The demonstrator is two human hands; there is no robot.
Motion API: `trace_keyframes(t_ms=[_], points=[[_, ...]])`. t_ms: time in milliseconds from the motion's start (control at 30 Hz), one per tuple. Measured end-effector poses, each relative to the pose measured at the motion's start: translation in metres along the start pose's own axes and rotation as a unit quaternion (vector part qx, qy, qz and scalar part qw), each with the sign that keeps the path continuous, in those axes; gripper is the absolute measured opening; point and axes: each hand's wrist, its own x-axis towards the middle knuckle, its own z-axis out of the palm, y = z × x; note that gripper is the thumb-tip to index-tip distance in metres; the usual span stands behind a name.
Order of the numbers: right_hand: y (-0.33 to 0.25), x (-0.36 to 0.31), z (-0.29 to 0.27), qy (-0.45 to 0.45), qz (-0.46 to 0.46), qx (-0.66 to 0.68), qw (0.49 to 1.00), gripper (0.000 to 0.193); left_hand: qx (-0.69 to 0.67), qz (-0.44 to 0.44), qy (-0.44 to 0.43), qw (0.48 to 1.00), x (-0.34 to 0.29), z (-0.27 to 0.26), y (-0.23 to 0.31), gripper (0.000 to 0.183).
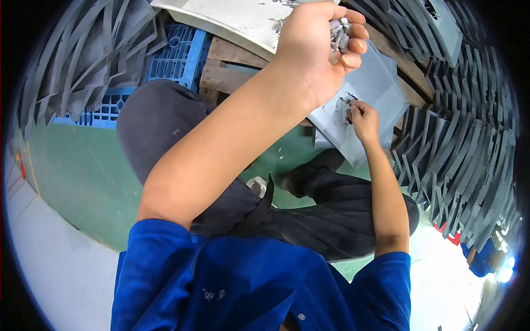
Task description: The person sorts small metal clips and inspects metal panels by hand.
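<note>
My left hand [309, 47] is raised palm up at the top centre, its fingers curled round several small grey and whitish plug-like pieces [339, 36]. Below and to the right, a flat grey panel [381, 77] lies with one corner toward me. A group of dark cutouts [346, 106] shows in its middle. At those cutouts, my right hand [364, 120] has its thumb and fingers pressed together, touching the panel. Whatever sits between those fingertips is hidden or too small to name.
Grey bent panels are stacked at the right [452, 165] and upper left [83, 60]. A blue plastic pallet [179, 58] and wooden planks [232, 77] lie ahead, beside a large off-white tray-like piece [232, 19]. My bent legs are close below. Another person in blue [481, 259] is far right.
</note>
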Motion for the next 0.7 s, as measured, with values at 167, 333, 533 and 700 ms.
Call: trace_keyframes(t_ms=[167,333,533,700], points=[[0.014,0.003,0.01,-0.009,0.077,0.161,0.984,0.015,0.023,0.076,-0.044,0.996,0.004,-0.016,-0.009,0.016],[0.007,0.003,0.012,-0.017,0.082,0.14,0.987,0.009,0.042,0.077,-0.024,0.996,0.001,-0.016,-0.008,0.015],[0.021,0.006,0.013,0.008,0.048,0.1,0.994,0.014,0.035,0.06,-0.016,0.997,0.004,-0.011,-0.012,0.015],[0.003,0.006,0.014,0.015,0.03,0.019,0.999,0.013,0.031,0.053,-0.011,0.998,0.002,-0.011,-0.01,0.014]])
